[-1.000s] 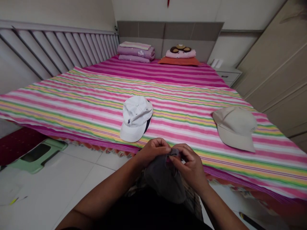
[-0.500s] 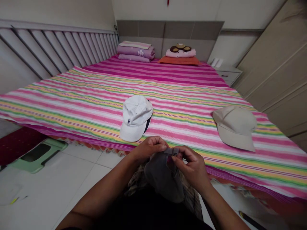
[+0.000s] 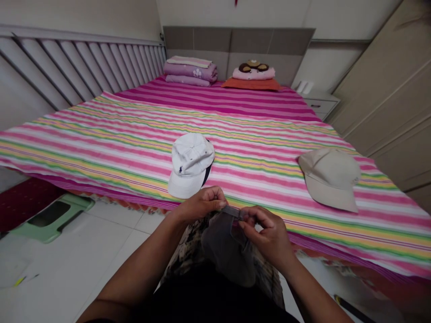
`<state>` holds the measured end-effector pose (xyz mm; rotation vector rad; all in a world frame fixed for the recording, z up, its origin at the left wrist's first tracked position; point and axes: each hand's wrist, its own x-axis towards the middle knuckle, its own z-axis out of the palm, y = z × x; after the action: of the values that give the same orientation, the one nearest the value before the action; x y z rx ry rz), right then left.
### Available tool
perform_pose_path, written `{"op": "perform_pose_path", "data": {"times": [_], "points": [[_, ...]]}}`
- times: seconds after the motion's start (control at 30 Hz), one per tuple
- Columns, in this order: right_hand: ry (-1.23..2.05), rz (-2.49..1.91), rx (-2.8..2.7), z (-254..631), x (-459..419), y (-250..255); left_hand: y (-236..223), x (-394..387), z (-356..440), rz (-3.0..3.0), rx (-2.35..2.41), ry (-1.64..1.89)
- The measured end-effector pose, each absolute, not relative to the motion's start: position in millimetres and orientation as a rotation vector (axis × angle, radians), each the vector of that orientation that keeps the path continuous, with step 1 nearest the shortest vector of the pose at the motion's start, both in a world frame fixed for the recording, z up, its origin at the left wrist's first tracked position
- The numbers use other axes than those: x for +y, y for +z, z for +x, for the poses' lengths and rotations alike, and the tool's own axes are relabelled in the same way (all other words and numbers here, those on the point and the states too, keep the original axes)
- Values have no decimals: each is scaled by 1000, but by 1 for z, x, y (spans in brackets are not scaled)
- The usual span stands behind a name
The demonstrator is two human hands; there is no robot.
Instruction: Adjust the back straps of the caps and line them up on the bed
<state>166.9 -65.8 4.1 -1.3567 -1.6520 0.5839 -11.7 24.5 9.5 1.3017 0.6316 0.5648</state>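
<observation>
In front of my body hangs a dark grey cap (image 3: 226,251), its back strap uppermost. My left hand (image 3: 206,202) pinches the free end of that strap (image 3: 232,211) between thumb and finger. The fingers of my right hand (image 3: 264,228) are closed on the strap's other side, by the cap's back opening. On the bed beyond lies a white cap (image 3: 191,157) with a small dark emblem, over something dark that is mostly hidden. A beige cap (image 3: 332,179) rests farther to the right, brim toward me.
The bed's striped cover (image 3: 134,134) spreads before me, its near edge just beyond my hands. Folded purple bedding (image 3: 190,74) and an orange pillow (image 3: 251,84) sit by the headboard (image 3: 232,45). A green stool (image 3: 55,220) stands on the floor at left.
My left hand has moved slightly up and left, drawing the strap's end outward, so more of the strap shows between the hands. My right hand stays nearly in place.
</observation>
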Motion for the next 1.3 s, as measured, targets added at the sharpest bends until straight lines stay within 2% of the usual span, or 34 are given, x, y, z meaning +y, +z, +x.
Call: {"op": "perform_pose_path", "data": {"times": [0.17,0.4,0.63,0.83,1.13,1.3], "points": [[594,-1369,-1649,165,-66,6,9,20,-5,1230,648,537],[768,-1382,-1531,160,-67,6,6,15,2,1251,669,471],[634,-1379,-1573,160,-66,5,5,15,2,1190,633,448],[672,-1363,-1540,161,-69,-1,7,19,-2,1196,594,452],[783,-1386,-1504,162,-69,1,6,25,-9,1217,631,451],[995,-1381,-1423,159,-69,3,9,23,-3,1226,490,430]]}}
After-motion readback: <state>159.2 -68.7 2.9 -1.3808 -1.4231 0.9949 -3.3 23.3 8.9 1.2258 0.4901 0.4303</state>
